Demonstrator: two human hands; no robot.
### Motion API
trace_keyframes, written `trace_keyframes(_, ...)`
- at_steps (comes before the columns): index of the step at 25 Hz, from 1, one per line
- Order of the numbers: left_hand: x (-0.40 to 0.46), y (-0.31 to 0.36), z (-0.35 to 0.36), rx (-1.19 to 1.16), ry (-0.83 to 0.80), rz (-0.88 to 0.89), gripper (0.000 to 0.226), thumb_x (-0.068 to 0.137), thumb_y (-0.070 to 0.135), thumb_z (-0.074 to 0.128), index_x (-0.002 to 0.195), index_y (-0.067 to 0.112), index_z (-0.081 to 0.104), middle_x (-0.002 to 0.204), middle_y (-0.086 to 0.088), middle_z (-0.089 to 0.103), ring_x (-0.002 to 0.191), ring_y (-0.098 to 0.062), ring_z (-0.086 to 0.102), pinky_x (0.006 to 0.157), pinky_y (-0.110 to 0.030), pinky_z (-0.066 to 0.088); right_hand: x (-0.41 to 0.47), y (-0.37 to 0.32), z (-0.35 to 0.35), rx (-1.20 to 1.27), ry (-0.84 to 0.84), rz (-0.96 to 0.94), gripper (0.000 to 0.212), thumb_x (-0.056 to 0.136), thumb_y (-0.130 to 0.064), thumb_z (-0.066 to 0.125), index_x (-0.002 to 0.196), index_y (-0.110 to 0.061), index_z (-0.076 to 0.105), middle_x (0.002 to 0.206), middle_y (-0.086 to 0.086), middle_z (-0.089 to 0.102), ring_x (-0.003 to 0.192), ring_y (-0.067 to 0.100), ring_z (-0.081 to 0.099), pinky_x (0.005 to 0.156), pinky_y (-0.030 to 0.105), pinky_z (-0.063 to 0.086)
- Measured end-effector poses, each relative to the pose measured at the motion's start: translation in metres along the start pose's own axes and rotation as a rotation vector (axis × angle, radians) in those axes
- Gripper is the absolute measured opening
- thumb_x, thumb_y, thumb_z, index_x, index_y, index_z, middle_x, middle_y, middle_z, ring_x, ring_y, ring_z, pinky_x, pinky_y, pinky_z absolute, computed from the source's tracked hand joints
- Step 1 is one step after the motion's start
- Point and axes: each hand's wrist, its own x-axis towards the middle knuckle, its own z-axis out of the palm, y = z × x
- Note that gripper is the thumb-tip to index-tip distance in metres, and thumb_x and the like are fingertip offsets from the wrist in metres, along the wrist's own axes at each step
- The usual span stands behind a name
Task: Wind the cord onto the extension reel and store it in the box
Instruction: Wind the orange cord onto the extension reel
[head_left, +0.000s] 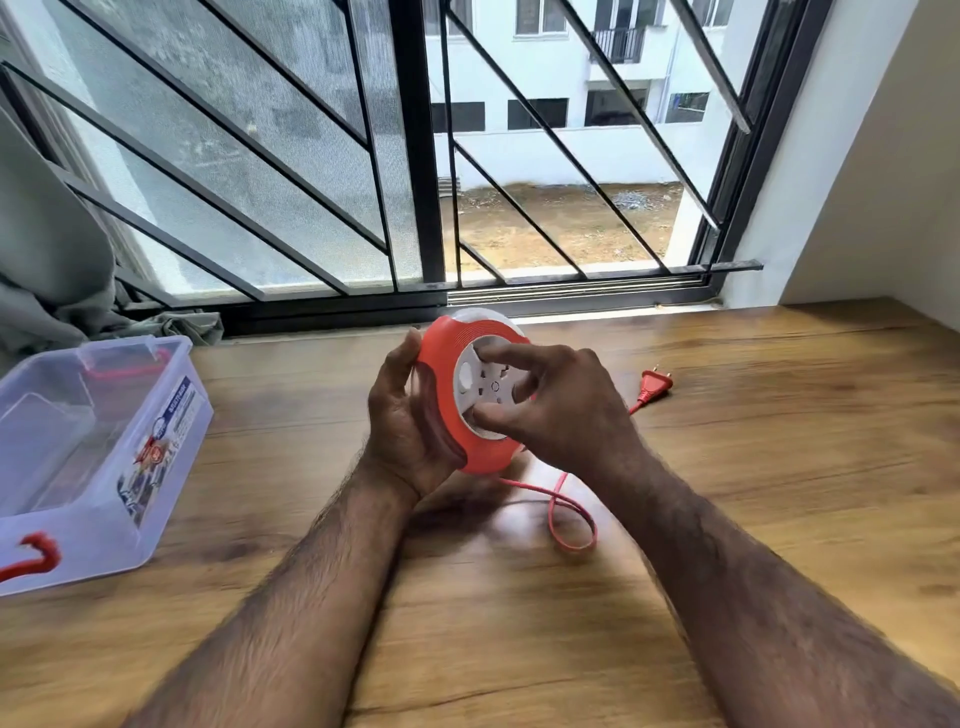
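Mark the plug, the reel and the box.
plug (653, 386), head view, red body.
reel (441, 358), head view, orange rim.
box (171, 415), head view, labelled side wall.

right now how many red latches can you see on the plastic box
2. One red latch sits at the near end of the plastic box, one at its far end. The box runs off the left edge, so others may be hidden.

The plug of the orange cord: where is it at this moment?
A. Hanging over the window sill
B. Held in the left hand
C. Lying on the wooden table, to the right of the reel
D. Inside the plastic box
C: the plug lies on the wooden table, right of the reel, which both hands hold.
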Motion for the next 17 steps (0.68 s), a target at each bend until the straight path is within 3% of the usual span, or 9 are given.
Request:
trace_keyframes(3,0.0,-0.001,0.0,0.015,0.005,0.011,0.085,0.093,0.065,0.05,0.149,0.002,0.058,0.145,-0.025,0.061,0.132,-0.04,0.061,0.115,-0.055,0.046,0.002,0.001,0.015,0.173,0.044,0.191,0.065,0.063,-0.058,0.086,0.124,-0.036,0.075,0.107,-0.01,0.078,0.094,0.009,0.074,0.085,0.035,0.062)
trace_keyframes(5,0.0,-0.002,-0.001,0.044,-0.023,0.014,0.093,0.092,0.067,0.054,0.156,0.0,0.048,0.153,-0.029,0.051,0.137,-0.043,0.055,0.12,-0.058,0.039,0.005,0.004,0.022,0.348,0.032,0.353,0.065,0.069,-0.06,0.085,0.121,-0.023,0.074,0.113,0.002,0.077,0.087,0.014,0.076,0.067,0.031,0.061)
trace_keyframes(7,0.001,-0.003,-0.001,0.022,-0.021,0.014,0.095,0.093,0.068,0.052,0.158,-0.001,0.045,0.153,-0.03,0.05,0.135,-0.044,0.055,0.119,-0.058,0.04,0.006,0.001,0.019,0.5,-0.016,0.431,0.058,0.079,-0.056,0.085,0.116,-0.014,0.071,0.103,0.01,0.076,0.064,0.012,0.074,0.048,0.023,0.051)
trace_keyframes(8,0.001,-0.002,-0.001,-0.008,-0.002,0.021,0.094,0.094,0.068,0.049,0.158,-0.001,0.045,0.15,-0.03,0.053,0.133,-0.044,0.058,0.116,-0.057,0.044,0.007,0.002,0.016,0.448,-0.021,0.374,0.056,0.081,-0.055,0.084,0.116,-0.014,0.071,0.099,0.009,0.076,0.063,0.011,0.072,0.05,0.024,0.052)
trace_keyframes(11,0.003,0.0,-0.005,-0.089,0.03,0.047,0.091,0.097,0.067,0.043,0.16,0.001,0.043,0.15,-0.029,0.055,0.133,-0.046,0.058,0.114,-0.056,0.046,0.007,0.009,0.001,-0.033,0.051,-0.03,0.045,0.085,-0.043,0.08,0.124,-0.028,0.064,0.092,-0.005,0.067,0.079,0.018,0.066,0.069,0.034,0.053)
trace_keyframes(13,0.004,0.002,-0.008,-0.113,0.035,0.045,0.086,0.101,0.069,0.038,0.155,0.003,0.051,0.149,-0.027,0.057,0.134,-0.046,0.056,0.113,-0.056,0.046,0.005,0.008,-0.006,-0.13,-0.088,-0.209,0.05,0.089,-0.032,0.074,0.134,-0.042,0.053,0.115,-0.004,0.059,0.089,0.023,0.062,0.077,0.04,0.055)
trace_keyframes(15,0.003,0.003,-0.008,-0.114,0.053,0.029,0.082,0.101,0.068,0.037,0.145,0.002,0.06,0.142,-0.026,0.062,0.13,-0.043,0.06,0.111,-0.054,0.049,0.002,0.006,-0.008,-0.242,-0.24,-0.241,0.052,0.096,-0.034,0.065,0.14,-0.054,0.045,0.134,-0.004,0.049,0.098,0.03,0.063,0.081,0.041,0.054)
trace_keyframes(17,0.002,0.002,-0.007,-0.091,0.049,0.001,0.084,0.097,0.068,0.044,0.146,0.001,0.058,0.144,-0.027,0.058,0.136,-0.044,0.054,0.121,-0.058,0.038,0.0,0.006,-0.007,-0.349,-0.274,-0.278,0.056,0.098,-0.039,0.06,0.146,-0.06,0.039,0.143,-0.005,0.05,0.106,0.032,0.063,0.085,0.039,0.053)
